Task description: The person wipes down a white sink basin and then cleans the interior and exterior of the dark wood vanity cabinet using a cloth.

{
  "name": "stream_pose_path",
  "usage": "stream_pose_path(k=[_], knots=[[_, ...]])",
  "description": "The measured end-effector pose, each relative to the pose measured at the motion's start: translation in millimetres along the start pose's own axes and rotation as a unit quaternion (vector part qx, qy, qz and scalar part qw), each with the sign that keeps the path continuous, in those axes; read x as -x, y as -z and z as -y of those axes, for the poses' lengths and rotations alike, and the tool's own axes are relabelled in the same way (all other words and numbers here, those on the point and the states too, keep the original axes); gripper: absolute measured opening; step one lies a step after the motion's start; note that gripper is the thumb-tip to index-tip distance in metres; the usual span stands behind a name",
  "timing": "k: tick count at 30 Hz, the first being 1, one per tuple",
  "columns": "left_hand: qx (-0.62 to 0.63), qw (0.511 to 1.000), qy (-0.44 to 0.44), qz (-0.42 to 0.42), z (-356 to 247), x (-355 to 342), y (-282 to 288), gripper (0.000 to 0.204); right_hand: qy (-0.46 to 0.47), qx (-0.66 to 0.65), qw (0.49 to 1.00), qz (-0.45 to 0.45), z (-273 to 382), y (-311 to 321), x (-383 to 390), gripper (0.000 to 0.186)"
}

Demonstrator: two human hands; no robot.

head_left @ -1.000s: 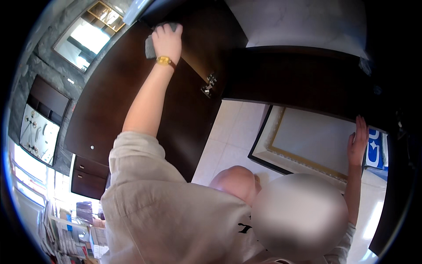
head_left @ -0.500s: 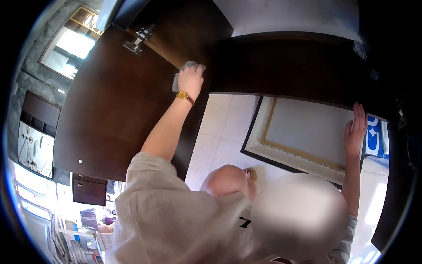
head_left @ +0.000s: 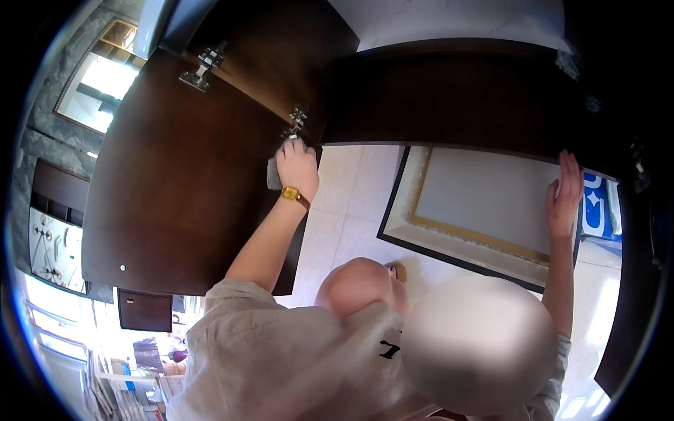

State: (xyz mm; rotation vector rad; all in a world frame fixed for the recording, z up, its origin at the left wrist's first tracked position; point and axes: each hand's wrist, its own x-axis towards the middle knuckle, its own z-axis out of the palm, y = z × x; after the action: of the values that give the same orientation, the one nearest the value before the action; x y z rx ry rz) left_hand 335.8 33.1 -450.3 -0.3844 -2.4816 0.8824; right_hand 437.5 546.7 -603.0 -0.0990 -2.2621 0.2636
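My left hand [head_left: 298,168], with a gold-faced watch above it on the wrist, is closed on a grey cloth [head_left: 273,174]. It presses the cloth against the inner face of a dark brown cabinet door [head_left: 168,182], close to the hinge-side edge. Just beyond my fingers sits a metal hinge [head_left: 298,119], and a second hinge [head_left: 203,69] is farther up the same edge. At the right, my right hand [head_left: 566,195] rests with fingers stretched out against the front edge of a dark shelf board [head_left: 449,105]. Only the cloth's side shows past my hand.
Below the shelf edge, a framed panel [head_left: 484,203] with a black and gold border lies over pale floor tiles [head_left: 344,189]. Beside my right hand is a blue and white package [head_left: 595,207]. A dark cabinet side [head_left: 635,281] bounds the right.
My left hand has slid the cloth nearer along the door's edge, and the hinge it covered now shows. My right hand stays at the shelf edge. The view has shifted slightly.
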Motion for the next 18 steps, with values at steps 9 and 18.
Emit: stream_pose_path(k=[9, 18], knots=[[-0.038, 0.996, -0.067, -0.042, -12.3, -1.4, -59.8, 0.040, 0.003, 0.006, 1.000, -0.008, -0.5, -1.4, -0.1, 0.053], [-0.128, 0.990, -0.062, 0.022, -26.9, -36.3, -88.2, 0.037, 0.008, -0.004, 1.000, 0.021, 0.0, 7.0, -2.5, 0.055]])
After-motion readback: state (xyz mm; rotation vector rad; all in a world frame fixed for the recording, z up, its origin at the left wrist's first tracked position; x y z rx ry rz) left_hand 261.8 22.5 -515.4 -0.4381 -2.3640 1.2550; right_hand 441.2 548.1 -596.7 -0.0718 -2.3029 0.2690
